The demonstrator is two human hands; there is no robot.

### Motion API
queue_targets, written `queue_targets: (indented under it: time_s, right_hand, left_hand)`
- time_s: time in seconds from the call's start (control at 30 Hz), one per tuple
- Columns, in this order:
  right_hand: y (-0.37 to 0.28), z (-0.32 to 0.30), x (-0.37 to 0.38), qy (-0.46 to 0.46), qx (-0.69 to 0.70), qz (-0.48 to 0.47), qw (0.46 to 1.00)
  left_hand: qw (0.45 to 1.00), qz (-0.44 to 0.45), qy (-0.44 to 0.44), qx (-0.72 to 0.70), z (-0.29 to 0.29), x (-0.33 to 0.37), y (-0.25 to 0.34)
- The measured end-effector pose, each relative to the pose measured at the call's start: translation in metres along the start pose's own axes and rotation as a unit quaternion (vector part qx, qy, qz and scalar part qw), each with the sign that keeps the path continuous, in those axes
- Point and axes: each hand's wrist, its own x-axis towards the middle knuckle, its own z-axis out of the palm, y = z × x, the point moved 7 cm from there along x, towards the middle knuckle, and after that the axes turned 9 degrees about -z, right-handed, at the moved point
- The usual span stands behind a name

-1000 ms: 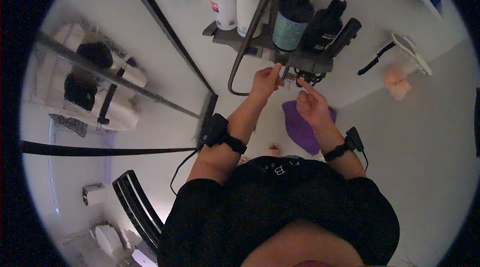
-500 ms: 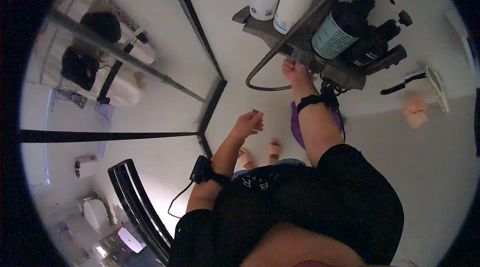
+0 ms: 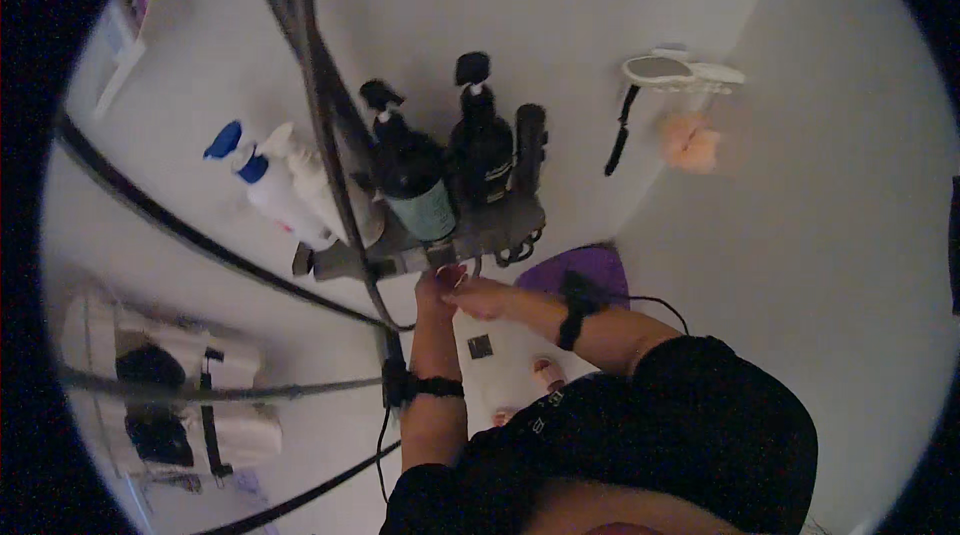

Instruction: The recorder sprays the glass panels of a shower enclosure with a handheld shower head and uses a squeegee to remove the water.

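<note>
Just under the front edge of a dark grey shelf (image 3: 400, 259), my two hands meet and touch. My left hand (image 3: 438, 289) is raised with its fingers curled in; anything within them is too small and blurred to make out. From the right comes my right hand (image 3: 484, 299), its fingertips against the left hand and partly hidden. Above them on the shelf stand a black pump bottle with a teal label (image 3: 421, 203), another black pump bottle (image 3: 487, 160), a white pump bottle (image 3: 335, 197) and a white bottle with a blue pump (image 3: 283, 203).
A shower hose (image 3: 322, 75) hangs in front of the shelf. At the left is a metal bar (image 3: 230, 393). A purple rounded thing (image 3: 590, 270) lies low at right, and a drain (image 3: 481, 346) is in the floor. On the wall hang a white oval holder (image 3: 660, 70) and a peach pouf (image 3: 692, 143).
My view has turned right, toward the shelf. My left hand has risen from the side to below the shelf, and my right hand has come away from its underside to touch the left.
</note>
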Motion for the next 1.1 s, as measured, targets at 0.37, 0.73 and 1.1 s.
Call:
queue_targets:
  time_s: [0.37, 0.73, 1.1]
  right_hand:
    - [0.116, -0.045, -0.043, 0.092, -0.032, -0.031, 0.995]
    - [-0.028, 0.02, -0.053, 0.032, 0.513, -0.091, 0.853]
    - [-0.071, 0.04, -0.073, -0.056, 0.7, -0.12, 0.702]
  left_hand:
    - [0.998, 0.005, -0.043, -0.049, 0.065, 0.052, 0.021]
    - [0.936, -0.091, 0.115, 0.319, -0.035, -0.042, -0.024]
    - [0.909, -0.13, 0.225, 0.328, -0.072, -0.193, -0.079]
